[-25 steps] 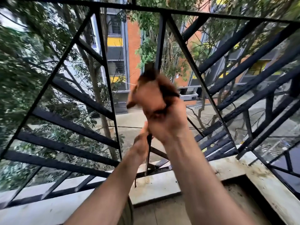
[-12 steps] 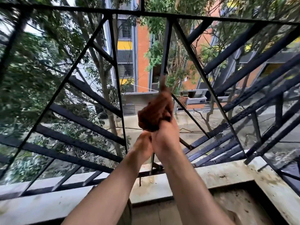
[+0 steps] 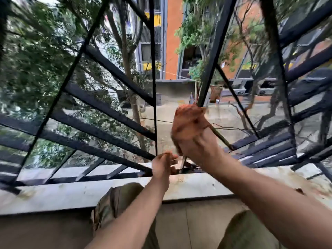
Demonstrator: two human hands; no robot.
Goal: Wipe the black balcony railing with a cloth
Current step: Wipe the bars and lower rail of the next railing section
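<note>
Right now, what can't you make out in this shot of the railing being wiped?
Head view only:
- Cloth: motion blur hides its folds and texture.
- Upright bar: the stretch under the cloth is covered by it and the right hand.
- Left hand: blurred fingers; whether it grips the bar's base is unclear.
- Railing: its top is cut off by the upper edge.

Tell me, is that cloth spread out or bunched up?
Bunched up: the cloth is a crumpled wad, gripped in the right hand against the railing.
</note>
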